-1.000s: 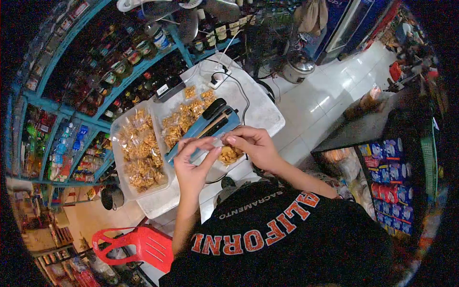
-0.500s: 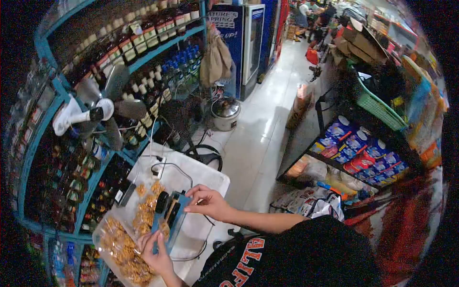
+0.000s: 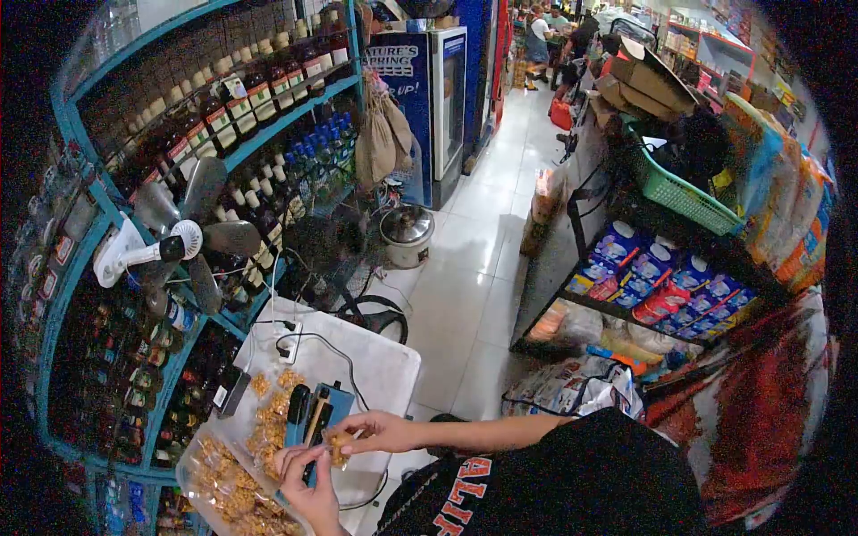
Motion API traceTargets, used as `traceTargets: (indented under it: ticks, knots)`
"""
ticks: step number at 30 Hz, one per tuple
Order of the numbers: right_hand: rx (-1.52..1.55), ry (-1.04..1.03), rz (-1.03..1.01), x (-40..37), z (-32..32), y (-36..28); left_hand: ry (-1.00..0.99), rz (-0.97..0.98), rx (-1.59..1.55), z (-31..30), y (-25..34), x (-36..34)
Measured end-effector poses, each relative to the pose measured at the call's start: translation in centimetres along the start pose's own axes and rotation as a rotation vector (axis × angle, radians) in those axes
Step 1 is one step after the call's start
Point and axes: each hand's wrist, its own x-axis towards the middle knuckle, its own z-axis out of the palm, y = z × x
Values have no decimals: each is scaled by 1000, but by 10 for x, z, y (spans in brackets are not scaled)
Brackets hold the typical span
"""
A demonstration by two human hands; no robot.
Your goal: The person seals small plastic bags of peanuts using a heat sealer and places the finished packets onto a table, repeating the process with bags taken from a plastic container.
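Note:
A small clear packet of golden-brown snacks point(image 3: 339, 446) is between my two hands, just in front of a blue bag sealer point(image 3: 336, 402). My right hand point(image 3: 380, 431) pinches the packet from the right side. Fingertips of my left hand point(image 3: 308, 487) close on its left edge, partly hidden behind one another. The sealer has a long black bar and lies on the white table point(image 3: 389, 362). Left of it are several more snack packets point(image 3: 268, 413). Beside my left hand a clear plastic tub point(image 3: 190, 464) holds many similar packets.
A black cord point(image 3: 344, 348) runs across the table from a white power strip point(image 3: 288, 344). A fan point(image 3: 183, 241) stands in front of bottle shelves point(image 3: 268, 125) on the left. A rice cooker point(image 3: 407, 235) sits on the floor; a green basket point(image 3: 684, 179) is at right.
Both hands have come off the sealer and drawn closer together in front of it, now with a snack packet between them. The view has shifted slightly.

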Motion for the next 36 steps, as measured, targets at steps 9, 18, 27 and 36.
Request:
traceTargets:
  ticks: [9, 18, 27, 36]
  knots:
    - [8, 159, -62, 0, -3, 4, 62, -106, 23, 0, -6, -9]
    - [85, 176, -144, 2, -1, 4, -35, -184, -114, 15, -20, -9]
    - [-20, 147, -73, 0, -6, 13, -32, -96, 69, 4, -28, -7]
    - [175, 257, 62, 5, 2, 27, -20, -289, -144, 3, -38, -12]
